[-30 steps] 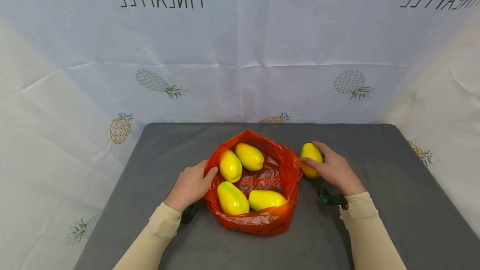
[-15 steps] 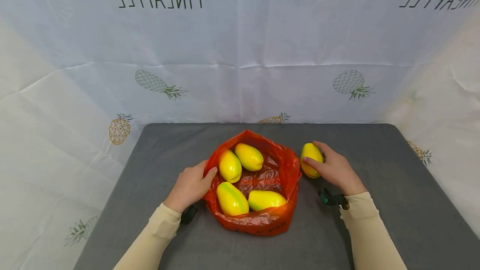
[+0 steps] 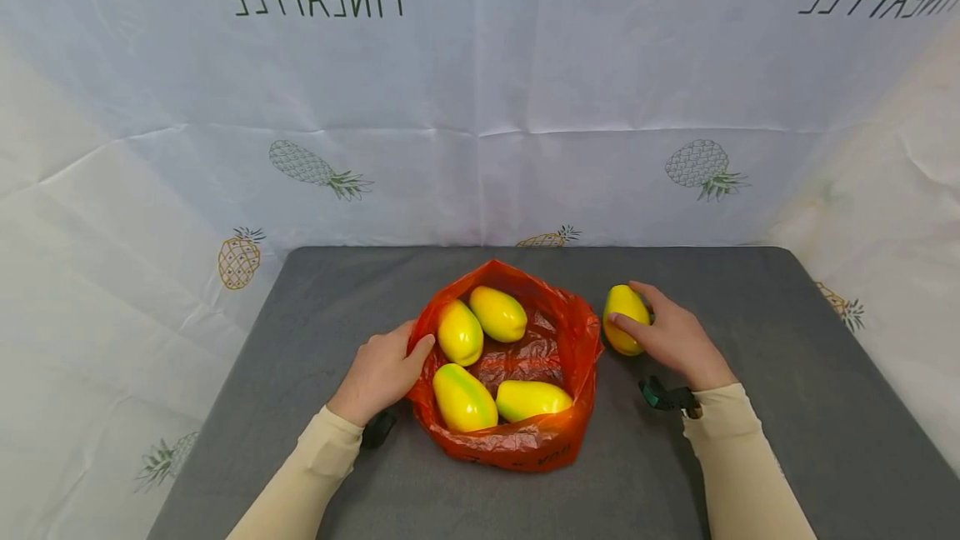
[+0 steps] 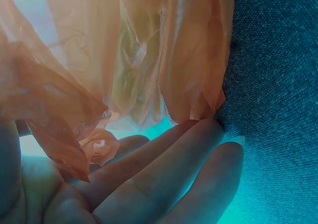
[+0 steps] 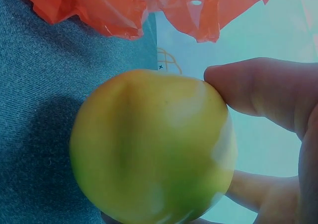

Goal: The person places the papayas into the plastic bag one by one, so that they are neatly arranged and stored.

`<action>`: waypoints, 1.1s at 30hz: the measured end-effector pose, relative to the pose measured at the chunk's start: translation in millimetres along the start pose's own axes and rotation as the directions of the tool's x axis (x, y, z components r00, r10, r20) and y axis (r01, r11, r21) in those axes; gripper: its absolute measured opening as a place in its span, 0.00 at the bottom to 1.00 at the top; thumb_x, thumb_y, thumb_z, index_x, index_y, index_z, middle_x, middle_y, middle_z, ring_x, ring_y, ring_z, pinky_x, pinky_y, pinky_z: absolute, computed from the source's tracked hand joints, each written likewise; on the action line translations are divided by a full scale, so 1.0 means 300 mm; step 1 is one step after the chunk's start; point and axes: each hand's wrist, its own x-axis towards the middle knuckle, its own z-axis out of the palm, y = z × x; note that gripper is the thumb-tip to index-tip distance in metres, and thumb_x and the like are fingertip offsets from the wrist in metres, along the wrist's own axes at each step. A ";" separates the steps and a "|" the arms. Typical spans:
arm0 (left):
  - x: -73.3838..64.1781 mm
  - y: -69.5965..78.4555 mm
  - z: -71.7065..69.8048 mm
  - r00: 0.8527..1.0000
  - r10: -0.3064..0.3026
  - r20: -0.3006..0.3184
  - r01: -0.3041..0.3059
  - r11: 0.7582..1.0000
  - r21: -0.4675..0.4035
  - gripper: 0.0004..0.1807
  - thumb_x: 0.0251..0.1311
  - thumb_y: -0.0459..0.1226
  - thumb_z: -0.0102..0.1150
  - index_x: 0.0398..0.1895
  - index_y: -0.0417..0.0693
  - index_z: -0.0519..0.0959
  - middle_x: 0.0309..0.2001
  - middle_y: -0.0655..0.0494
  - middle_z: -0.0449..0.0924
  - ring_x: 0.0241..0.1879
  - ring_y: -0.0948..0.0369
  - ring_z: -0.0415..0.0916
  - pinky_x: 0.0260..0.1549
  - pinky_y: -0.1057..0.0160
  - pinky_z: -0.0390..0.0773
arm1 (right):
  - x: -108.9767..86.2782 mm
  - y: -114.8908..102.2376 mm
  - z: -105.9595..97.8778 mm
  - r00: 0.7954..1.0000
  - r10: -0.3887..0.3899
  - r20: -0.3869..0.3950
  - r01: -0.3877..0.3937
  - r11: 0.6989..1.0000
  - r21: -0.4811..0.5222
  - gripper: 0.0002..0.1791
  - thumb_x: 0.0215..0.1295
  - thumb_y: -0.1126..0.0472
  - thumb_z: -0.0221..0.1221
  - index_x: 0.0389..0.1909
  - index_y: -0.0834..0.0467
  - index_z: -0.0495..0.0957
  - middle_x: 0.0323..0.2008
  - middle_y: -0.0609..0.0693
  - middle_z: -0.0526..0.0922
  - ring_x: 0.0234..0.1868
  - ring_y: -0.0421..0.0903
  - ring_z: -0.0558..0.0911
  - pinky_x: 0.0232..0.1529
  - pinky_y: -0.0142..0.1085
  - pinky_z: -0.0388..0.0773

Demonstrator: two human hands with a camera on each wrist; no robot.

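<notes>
A red plastic bag (image 3: 517, 448) stands with its mouth wide on the table, and several yellow mangoes (image 3: 465, 397) lie inside it. My left hand (image 3: 382, 369) holds the bag's left rim, thumb over the edge. In the left wrist view, its fingers (image 4: 159, 179) lie along the outside of the thin plastic. Just right of the bag, my right hand (image 3: 671, 336) grips another mango (image 3: 624, 322) between thumb and fingers. Close up in the right wrist view, this mango (image 5: 149, 149) is yellow with green patches, and the bag's crumpled rim (image 5: 114, 8) shows beyond it.
The dark grey table (image 3: 337, 298) reaches back to a white cloth (image 3: 480, 90) printed with pineapples. Similar cloth hangs at the left and right sides. Both wrists carry a dark strap-on device, such as the one (image 3: 663, 397) on the right.
My right hand and the mango in it have shifted slightly to the right, a little away from the bag. The left hand and the bag look almost unchanged.
</notes>
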 end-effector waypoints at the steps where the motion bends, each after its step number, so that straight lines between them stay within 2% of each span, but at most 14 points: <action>1: 0.000 0.001 -0.001 1.000 -0.001 0.000 0.001 1.000 0.001 0.19 0.79 0.47 0.58 0.61 0.44 0.80 0.28 0.56 0.79 0.23 0.60 0.75 0.27 0.62 0.79 | -0.001 0.000 -0.001 1.000 0.000 -0.001 0.000 1.000 0.001 0.52 0.77 0.31 0.57 0.86 0.61 0.53 0.77 0.74 0.67 0.67 0.72 0.75 0.64 0.69 0.77; 33: 0.000 -0.003 0.004 1.000 0.005 -0.007 -0.005 1.000 0.004 0.20 0.79 0.46 0.59 0.63 0.43 0.80 0.29 0.56 0.81 0.23 0.60 0.75 0.27 0.63 0.80 | -0.008 -0.002 -0.011 1.000 -0.009 -0.010 0.009 1.000 0.007 0.51 0.77 0.32 0.57 0.86 0.60 0.53 0.77 0.73 0.67 0.67 0.72 0.75 0.63 0.68 0.79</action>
